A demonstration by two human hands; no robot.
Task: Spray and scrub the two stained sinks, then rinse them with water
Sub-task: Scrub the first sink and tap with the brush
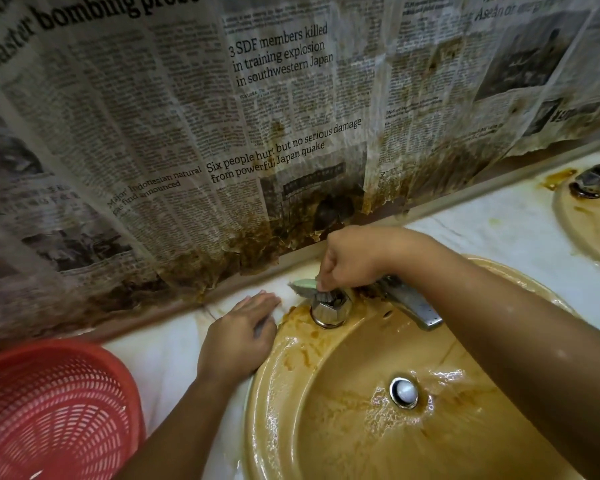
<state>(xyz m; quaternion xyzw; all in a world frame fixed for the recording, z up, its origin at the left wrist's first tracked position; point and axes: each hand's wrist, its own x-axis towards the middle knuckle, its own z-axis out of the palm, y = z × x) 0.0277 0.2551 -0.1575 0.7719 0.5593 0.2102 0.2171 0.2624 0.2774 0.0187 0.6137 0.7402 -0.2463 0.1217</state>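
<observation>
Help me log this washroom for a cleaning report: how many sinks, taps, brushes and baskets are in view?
Stained tan ceramic sinks: 2, the near one and one at the right edge
Chrome metal taps: 2, near and far
Pale green scrubbing brush, gripped by the right hand: 1
Red plastic mesh basket: 1
Total: 6

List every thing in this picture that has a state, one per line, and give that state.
Near sink: wet, streaked with brown stains.
Far sink: stained brown, dry-looking.
Tap spout: no water running.
Brush: held, bristles on the tap knob.
Right hand: grips the brush.
Left hand: flat on the counter.
Newspaper: stained, ragged along the bottom.
</observation>
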